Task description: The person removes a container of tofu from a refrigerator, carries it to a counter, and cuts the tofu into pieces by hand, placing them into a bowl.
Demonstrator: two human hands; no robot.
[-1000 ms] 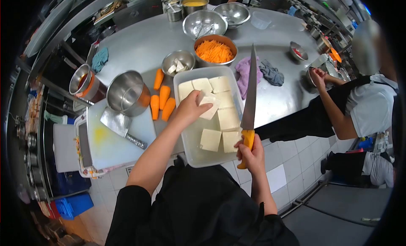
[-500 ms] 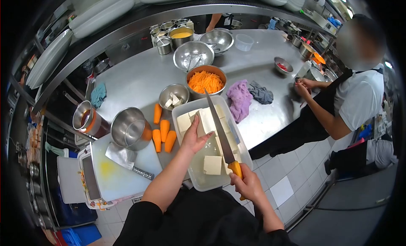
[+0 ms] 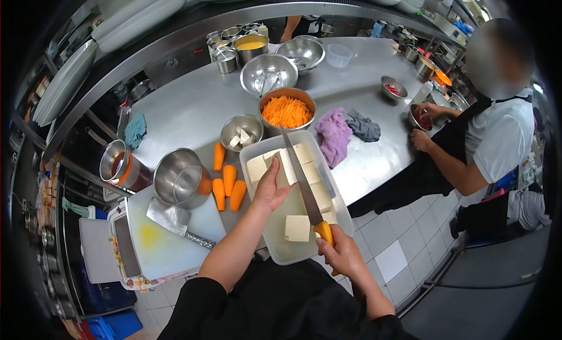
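Note:
My left hand (image 3: 271, 189) is closed around a white tofu block (image 3: 287, 167), held over a translucent plastic tub (image 3: 341, 206). Several more tofu blocks sit in the tub, a single block (image 3: 297, 229) standing apart near its front. In my right hand (image 3: 344, 256) is the yellow handle of a long knife (image 3: 305, 191). Its blade slants up and left across the tub, right beside the held tofu, with the tip overlapping the pot of shredded carrot (image 3: 287, 110). Behind the tub, a small steel bowl (image 3: 242, 133) contains cut tofu pieces.
Peeled carrots (image 3: 229, 179) lie left of the tub. A cleaver (image 3: 170, 217) rests on the cutting board (image 3: 146, 255) beside a steel pot (image 3: 178, 176). Purple (image 3: 332, 135) and grey cloths lie to the right. A co-worker (image 3: 492, 135) stands at the right edge, hands around a bowl.
The held tofu has turned slightly, showing a brighter face against the blade. The co-worker's hands have moved apart, one now in the bowl. The knife keeps nearly the same slant.

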